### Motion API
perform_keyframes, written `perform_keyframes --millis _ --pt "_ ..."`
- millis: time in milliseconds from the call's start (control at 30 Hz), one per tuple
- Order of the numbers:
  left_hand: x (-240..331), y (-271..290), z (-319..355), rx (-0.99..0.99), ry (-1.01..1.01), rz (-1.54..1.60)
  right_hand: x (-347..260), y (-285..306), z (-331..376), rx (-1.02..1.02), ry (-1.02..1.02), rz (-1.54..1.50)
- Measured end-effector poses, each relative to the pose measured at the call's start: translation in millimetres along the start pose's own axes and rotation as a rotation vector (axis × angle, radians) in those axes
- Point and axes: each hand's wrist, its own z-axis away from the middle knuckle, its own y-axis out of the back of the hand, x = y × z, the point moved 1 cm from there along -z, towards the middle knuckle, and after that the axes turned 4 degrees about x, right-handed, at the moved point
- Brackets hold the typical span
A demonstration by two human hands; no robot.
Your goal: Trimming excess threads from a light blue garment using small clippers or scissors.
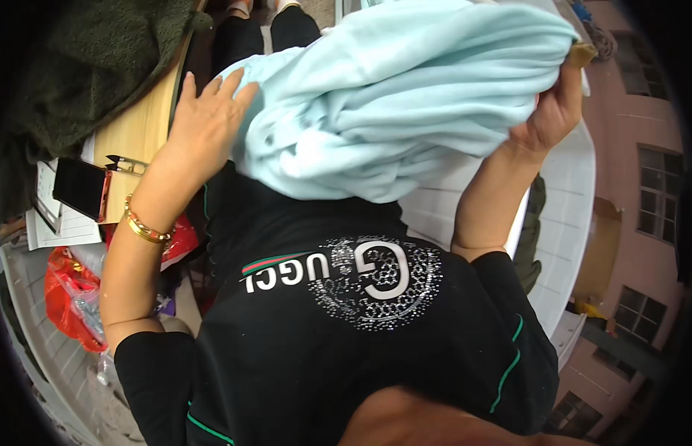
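Observation:
A large bundle of pale blue fabric [405, 97] lies bunched in loose folds across my lap. My left hand [208, 115] is at its left edge with the fingers spread, the fingertips against or just over the cloth. On the far right, my right hand [552, 115] is closed on the gathered end of the fabric and holds it raised. A small tan piece [581, 53] shows at that hand's fingertips; I cannot make out what it is. Part of the right hand's grip is hidden behind the folds.
To my left, a wooden tabletop [137, 126] carries thread snips [127, 164], a phone [82, 189] and papers [63, 232]. Dark green fleece [78, 67] covers its far part. A red plastic bag [67, 297] is below. A white panel [565, 201] stands on my right.

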Motion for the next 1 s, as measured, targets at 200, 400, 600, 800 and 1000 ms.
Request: perform_keyframes --millis 200,400,600,800,1000 --pt "30 64 -39 0.487 0.107 0.849 6 -19 -16 -0.447 0.019 -0.257" --pt "94 17 -88 0.669 -0.178 1.107 23 -46 4 -0.159 0.271 -0.402" --pt "86 -13 -76 -0.009 -0.098 0.960 -5 33 -27 -0.046 0.247 0.251" --pt "-18 49 -34 0.487 0.058 2.221 -4 134 -45 -0.206 -0.115 0.964" --pt "-56 97 -44 0.446 0.044 2.165 2 42 0 -0.493 -0.073 0.812"
